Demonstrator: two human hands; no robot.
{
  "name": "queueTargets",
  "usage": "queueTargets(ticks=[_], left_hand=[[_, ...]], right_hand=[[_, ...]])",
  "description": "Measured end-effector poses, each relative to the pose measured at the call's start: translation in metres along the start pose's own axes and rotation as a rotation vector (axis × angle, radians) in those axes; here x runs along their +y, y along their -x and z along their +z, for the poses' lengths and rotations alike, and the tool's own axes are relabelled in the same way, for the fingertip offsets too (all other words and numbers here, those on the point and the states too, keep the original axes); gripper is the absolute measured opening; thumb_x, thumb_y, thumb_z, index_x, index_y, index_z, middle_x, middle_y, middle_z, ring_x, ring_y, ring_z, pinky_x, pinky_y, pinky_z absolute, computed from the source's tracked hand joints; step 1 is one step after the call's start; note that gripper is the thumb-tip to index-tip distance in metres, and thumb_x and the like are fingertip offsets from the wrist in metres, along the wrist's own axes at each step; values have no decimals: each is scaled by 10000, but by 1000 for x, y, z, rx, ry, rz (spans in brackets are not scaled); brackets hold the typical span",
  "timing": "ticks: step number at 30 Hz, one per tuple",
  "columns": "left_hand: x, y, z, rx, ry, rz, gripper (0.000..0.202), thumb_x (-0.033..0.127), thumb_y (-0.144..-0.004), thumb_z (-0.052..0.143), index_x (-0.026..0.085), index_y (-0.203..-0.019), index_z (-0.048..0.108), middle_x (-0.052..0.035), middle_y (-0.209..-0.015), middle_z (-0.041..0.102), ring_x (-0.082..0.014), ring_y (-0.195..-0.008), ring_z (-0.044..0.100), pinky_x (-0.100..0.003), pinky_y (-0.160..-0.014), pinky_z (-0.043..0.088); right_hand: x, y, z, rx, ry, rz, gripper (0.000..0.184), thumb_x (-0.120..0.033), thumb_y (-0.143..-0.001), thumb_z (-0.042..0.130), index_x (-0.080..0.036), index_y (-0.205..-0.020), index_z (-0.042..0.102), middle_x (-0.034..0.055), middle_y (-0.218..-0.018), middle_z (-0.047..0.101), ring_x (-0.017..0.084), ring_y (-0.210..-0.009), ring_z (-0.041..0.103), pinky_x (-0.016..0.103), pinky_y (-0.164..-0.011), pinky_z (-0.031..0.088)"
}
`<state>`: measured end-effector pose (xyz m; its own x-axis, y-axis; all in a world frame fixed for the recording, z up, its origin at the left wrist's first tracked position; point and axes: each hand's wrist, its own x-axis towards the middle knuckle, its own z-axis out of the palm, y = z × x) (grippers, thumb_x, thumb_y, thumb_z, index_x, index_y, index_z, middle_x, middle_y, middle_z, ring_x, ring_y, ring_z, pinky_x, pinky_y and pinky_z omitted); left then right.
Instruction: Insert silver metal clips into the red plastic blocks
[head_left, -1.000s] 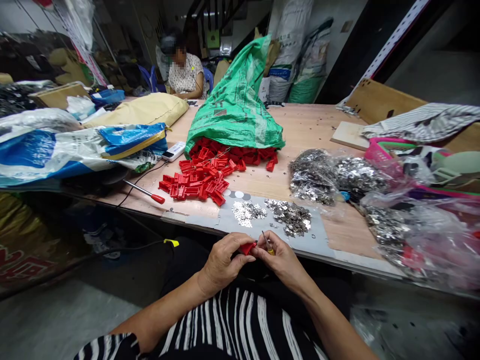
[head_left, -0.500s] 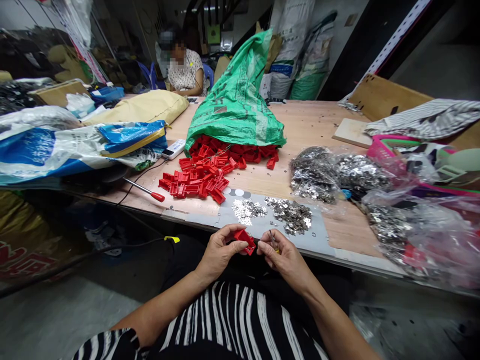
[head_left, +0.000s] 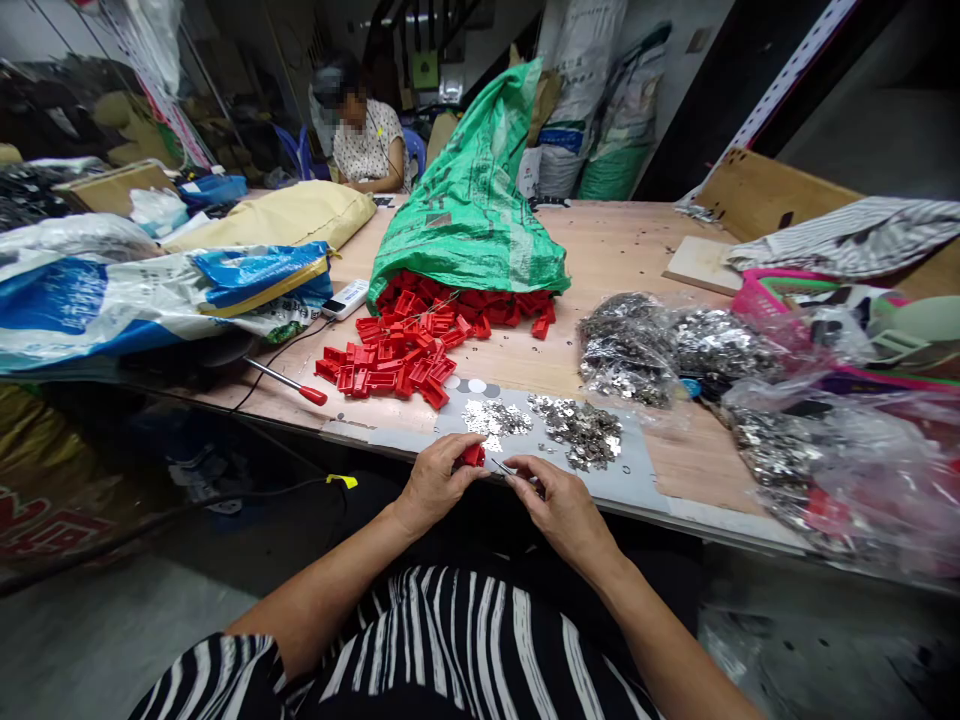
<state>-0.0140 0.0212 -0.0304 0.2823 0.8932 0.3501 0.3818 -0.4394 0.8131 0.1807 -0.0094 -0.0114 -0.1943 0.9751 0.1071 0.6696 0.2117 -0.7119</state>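
J: Hands are up and forward versus half a second ago. Red clip (head_left: 473, 455) is now mostly buried in the left fingers, and the thin metal tool (head_left: 504, 468) has tipped over to meet it.
M: Grip?
J: Left hand (head_left: 435, 485) pinches the clip at the near edge of the table (head_left: 615, 250). Right hand (head_left: 559, 510) pinches the tool, long axis left-right, tip at the clip's right side. Hands nearly touching.
M: Counts?
J: One clip in hand, one tool. Two heaps of small metal parts (head_left: 581, 430) on the grey sheet (head_left: 637, 470), just beyond the hands. One spill of red clips (head_left: 397, 360) from one green sack (head_left: 472, 200), too many to count. One red-handled screwdriver (head_left: 289, 382) further left.
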Motion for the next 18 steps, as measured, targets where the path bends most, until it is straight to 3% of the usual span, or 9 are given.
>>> queueTargets(ticks=[6, 18], left_hand=[[-8, -8, 1, -82, -32, 37, 403, 203, -749, 714, 222, -1138, 612, -59, -1049, 677, -197, -989, 637, -334, -885, 504], [-12, -9, -1, -92, -23, 54, 396, 228, -729, 743, 206, -1108, 628, -51, -986, 690, -184, -908, 648, -304, -826, 510]], right_hand=[[0, -6, 4, -29, 44, -50, 191, -228, -871, 504, -234, -977, 663, 53, -933, 705, 205, -837, 644, 338, -783, 487], [-2, -8, 7, -56, 157, -80, 170, -177, -882, 489, -230, -946, 638, 37, -923, 672, 188, -850, 636, 304, -769, 479]])
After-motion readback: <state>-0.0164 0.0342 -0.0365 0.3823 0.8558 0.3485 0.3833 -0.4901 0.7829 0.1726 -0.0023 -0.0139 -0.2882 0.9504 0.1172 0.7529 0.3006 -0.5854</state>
